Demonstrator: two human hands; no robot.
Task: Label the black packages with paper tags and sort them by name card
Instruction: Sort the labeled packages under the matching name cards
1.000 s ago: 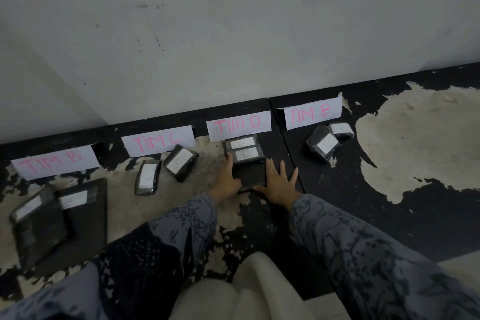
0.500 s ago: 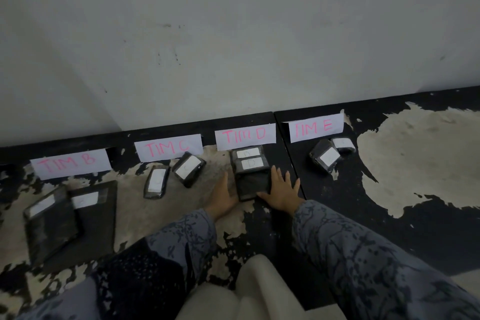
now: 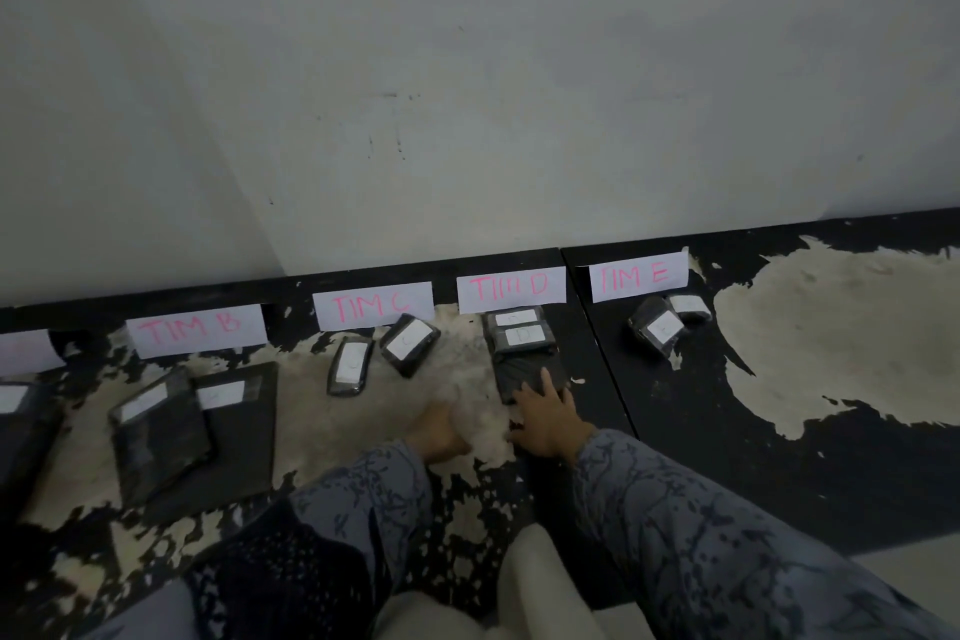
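An untagged black package (image 3: 522,372) lies on the floor below the TIM D card (image 3: 511,288), just in front of two tagged packages (image 3: 522,335). My right hand (image 3: 548,416) rests straight fingers on that package's near right edge. My left hand (image 3: 441,431) is off the package, to its left and nearer me, low over a pale floor patch; it is blurred and holds nothing. Two tagged packages (image 3: 410,343) lie under the TIM C card (image 3: 373,305), two (image 3: 657,327) under the TIM E card (image 3: 638,277), and two flat ones (image 3: 161,431) under the TIM B card (image 3: 195,330).
The cards lean along the black skirting of a white wall (image 3: 467,94). The floor (image 3: 831,327) is black with worn pale patches. At the far left edge are part of another card (image 3: 26,351) and another package (image 3: 21,431). My knees fill the bottom.
My left hand has let go of the package's left side and drawn back toward me. My right hand stays on the package's near right edge. The view has tilted up.
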